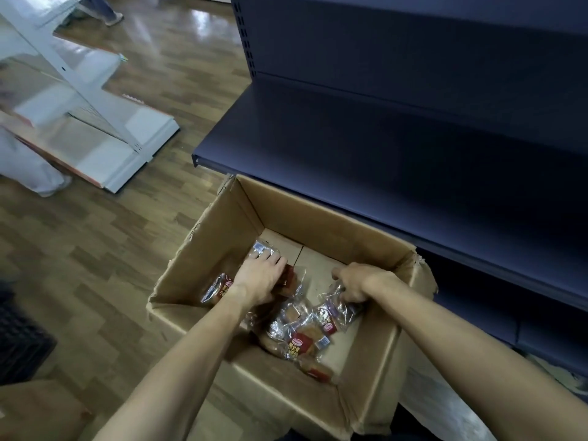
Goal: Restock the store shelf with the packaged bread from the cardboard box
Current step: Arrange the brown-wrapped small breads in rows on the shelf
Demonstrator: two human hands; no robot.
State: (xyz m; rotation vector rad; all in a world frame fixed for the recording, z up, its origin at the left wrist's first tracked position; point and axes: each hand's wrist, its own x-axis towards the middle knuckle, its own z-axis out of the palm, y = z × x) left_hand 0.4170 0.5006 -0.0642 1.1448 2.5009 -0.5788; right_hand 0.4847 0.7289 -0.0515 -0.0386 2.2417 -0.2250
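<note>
One cardboard box [366, 370] stands open on the wood floor [95, 265], and everything here is placed from it. Two bare forearms reach down into the box from its near side.

Inside, on the box bottom, lie the packs of bread [302, 342]: clear, crinkly plastic wrappers with brown bread showing through and red labels with yellow print. About five or six packs can be made out, heaped loosely toward the near and left part of the box; the exact count is hard to tell because they overlap and the hands cover some.

The left hand [259, 276] lies palm down on a pack at the left of the box, fingers spread over the wrapper and lightly bent; whether its grip has closed on the pack cannot be told. The right hand [353, 286] is at the right of the box, its grip closed on the clear wrapper [342, 305] of one pack, fingers curled into the plastic.

The far part of the box bottom is bare cardboard.

Just beyond the box stands one dark blue store shelf [381, 148] with bare boards. Farther left of the box, across the floor, is one white shelf unit [95, 128].
</note>
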